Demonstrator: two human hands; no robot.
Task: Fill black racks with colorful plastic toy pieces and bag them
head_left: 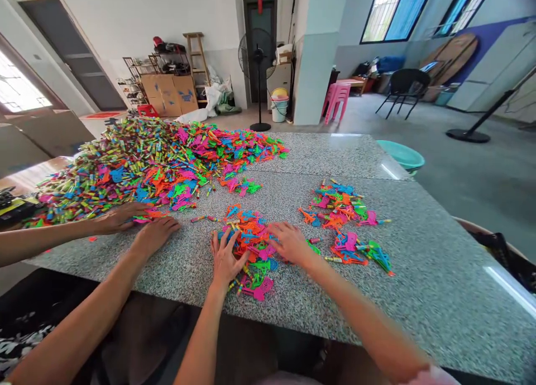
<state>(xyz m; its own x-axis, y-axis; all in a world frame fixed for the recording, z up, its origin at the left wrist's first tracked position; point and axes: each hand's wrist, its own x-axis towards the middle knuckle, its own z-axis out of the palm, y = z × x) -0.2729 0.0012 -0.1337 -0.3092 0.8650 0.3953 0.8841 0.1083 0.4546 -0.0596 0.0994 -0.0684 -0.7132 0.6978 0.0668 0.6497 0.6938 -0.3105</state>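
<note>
In front of me lies a small pile of bright plastic toy pieces (pixel 259 251) in pink, orange, green and blue, mixed with short printed tubes. My left hand (pixel 226 259) rests on the pile's left side, fingers spread over the pieces. At the right side, my right hand (pixel 290 243) reaches in with its fingers stretched out, touching the edge of the pile; its fingertips are partly hidden. To the right, a second small heap (pixel 339 203) of similar pieces sits above a smaller cluster (pixel 360 249). Neither hand lifts anything that I can see.
A large mound of the same pieces and tubes (pixel 138 156) covers the table's far left. Beside me, a co-worker's hands (pixel 153 237) touch pieces at its edge. The speckled tabletop (pixel 419 295) extends right. A teal basin (pixel 402 153) stands beyond its right edge.
</note>
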